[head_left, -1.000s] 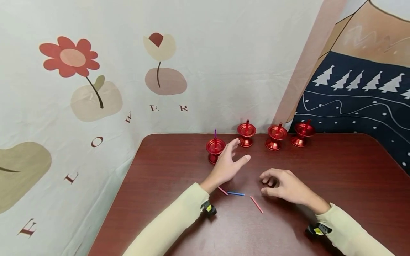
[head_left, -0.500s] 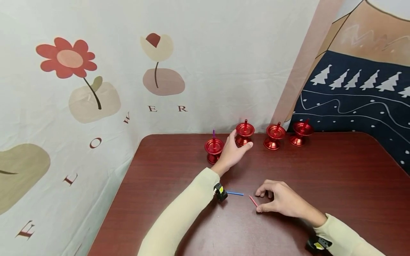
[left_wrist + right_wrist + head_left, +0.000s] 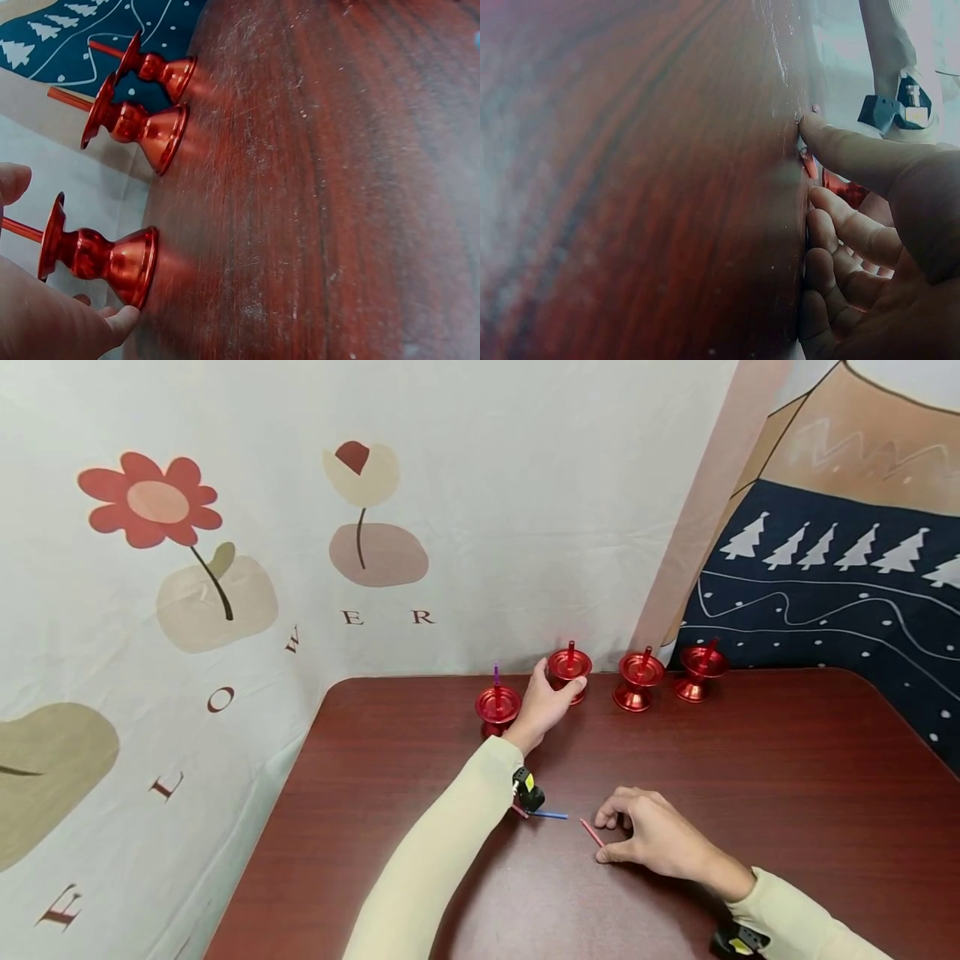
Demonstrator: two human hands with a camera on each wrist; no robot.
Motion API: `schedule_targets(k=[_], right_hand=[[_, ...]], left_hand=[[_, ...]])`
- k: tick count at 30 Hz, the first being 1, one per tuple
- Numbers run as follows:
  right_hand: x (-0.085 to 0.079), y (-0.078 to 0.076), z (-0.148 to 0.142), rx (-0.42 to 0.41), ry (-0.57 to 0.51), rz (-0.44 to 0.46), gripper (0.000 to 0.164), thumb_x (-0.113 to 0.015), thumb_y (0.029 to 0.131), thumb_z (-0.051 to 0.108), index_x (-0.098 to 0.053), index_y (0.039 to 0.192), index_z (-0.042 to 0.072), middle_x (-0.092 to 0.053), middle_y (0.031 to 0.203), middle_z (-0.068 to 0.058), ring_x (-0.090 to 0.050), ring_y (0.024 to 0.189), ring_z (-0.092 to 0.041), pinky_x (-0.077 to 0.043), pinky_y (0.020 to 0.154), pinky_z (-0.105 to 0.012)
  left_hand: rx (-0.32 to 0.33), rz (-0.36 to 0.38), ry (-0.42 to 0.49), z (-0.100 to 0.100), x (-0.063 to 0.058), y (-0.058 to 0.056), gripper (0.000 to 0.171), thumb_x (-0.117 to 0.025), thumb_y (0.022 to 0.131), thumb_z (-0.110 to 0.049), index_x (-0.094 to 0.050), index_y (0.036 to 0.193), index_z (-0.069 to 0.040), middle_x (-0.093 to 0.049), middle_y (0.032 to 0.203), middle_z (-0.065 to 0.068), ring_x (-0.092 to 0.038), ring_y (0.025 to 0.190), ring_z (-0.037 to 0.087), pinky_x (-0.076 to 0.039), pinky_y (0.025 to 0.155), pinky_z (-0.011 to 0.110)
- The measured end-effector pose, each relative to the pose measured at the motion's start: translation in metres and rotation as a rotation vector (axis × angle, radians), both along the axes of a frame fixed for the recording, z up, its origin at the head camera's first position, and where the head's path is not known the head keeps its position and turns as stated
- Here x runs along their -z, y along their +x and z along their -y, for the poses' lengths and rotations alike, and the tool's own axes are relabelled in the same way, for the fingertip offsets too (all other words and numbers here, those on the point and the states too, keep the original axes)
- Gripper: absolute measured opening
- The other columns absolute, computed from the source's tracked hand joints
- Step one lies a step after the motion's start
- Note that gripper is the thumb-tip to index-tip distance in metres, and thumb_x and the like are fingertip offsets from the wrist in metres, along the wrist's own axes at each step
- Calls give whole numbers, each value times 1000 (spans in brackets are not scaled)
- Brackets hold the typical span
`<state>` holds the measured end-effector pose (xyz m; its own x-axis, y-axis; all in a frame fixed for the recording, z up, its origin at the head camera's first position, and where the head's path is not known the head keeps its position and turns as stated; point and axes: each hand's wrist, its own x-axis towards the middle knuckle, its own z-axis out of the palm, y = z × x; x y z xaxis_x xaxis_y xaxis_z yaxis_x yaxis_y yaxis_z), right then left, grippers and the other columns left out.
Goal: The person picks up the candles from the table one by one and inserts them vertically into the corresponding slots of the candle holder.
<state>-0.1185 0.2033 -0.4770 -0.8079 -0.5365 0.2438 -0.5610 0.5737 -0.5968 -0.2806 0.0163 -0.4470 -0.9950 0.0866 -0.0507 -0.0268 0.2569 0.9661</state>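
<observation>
My left hand (image 3: 543,703) reaches round a red metal candle holder (image 3: 567,662) at the back of the table, thumb on its right side and fingers on its left. In the left wrist view, a fingertip lies against the flared foot of this candle holder (image 3: 133,262). My right hand (image 3: 656,837) rests low over the tabletop beside a thin pink candle (image 3: 591,832). Its thumb is at the candle's near end and the other fingers lie beyond; in the right wrist view a gap shows between thumb and index finger, with the candle (image 3: 808,161) between them.
To the left, another red holder (image 3: 498,706) bears a purple candle (image 3: 496,675). Two more holders (image 3: 639,672) (image 3: 702,665) stand to the right along the back edge. A blue candle (image 3: 551,816) and a partly hidden pink one (image 3: 519,812) lie near the left wrist camera (image 3: 528,792).
My left hand has moved forward and right, from near the purple candle's holder to round the second holder. My right hand has come down and left to the pink candle.
</observation>
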Motion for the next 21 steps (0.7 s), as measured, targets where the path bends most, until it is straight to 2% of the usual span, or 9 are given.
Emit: schedule_targets(k=[7,15,21], right_hand=[[1,3,-4,2,-49,7,31,-103,76,19,-77,92,23,-63,87,16,-60,81,-2,-53,69,-25],[3,1,-18,-58,-143,16,25,-100,79,14,-84,95,23,-70,89,14,-62,77,-5,-51,64,-23],[5,-4,-31,-90,-169,45,25,-100,77,10,-86,93,22,-71,86,12,-62,74,-6,-52,62,-24]], left_hand=[[-10,34,-14,-2,0,-5,89,-73,106,-38,-25,174,-9,-38,174,17,-38,159,34,-36,126,53],[-14,50,-2,-7,-1,-11,88,-73,106,-40,-26,175,-14,-42,171,17,-42,156,34,-39,125,51],[-8,64,4,-7,-1,-14,87,-73,107,-39,-25,175,-16,-42,172,16,-43,156,34,-39,125,52]])
